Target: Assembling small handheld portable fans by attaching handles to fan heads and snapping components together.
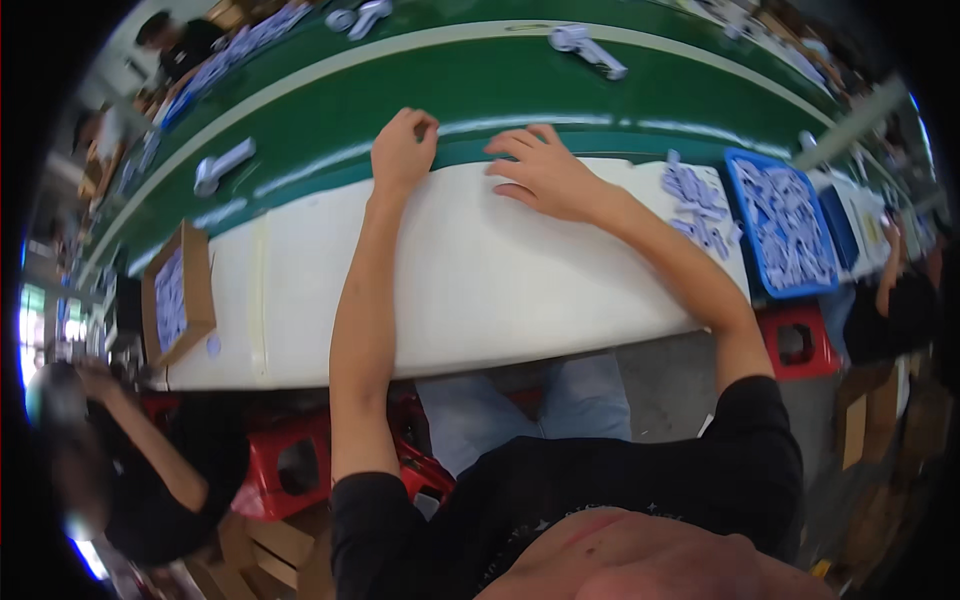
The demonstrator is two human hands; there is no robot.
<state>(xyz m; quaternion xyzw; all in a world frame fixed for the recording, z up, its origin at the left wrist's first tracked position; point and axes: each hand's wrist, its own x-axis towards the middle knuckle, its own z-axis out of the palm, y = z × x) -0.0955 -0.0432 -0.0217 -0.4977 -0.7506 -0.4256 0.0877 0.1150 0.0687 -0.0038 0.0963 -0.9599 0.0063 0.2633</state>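
My left hand (403,152) hovers at the far edge of the white work table (440,290), beside the green conveyor belt (330,120). Its fingers curl toward the thumb in a loose closed shape, and nothing shows in them. To its right, my right hand (545,175) is open above the same edge, fingers spread toward the left, holding nothing. On the belt ahead lies a pale lavender handheld fan (588,50), its round head to the left. Another such fan (224,166) rests on the belt at the left.
Small lavender plastic parts (695,195) lie loose at the table's right end, next to a blue basket (738,225) full of similar parts. A cardboard box (203,290) of parts stands at the left end. Co-workers sit on both sides; red stools (800,340) stand below.
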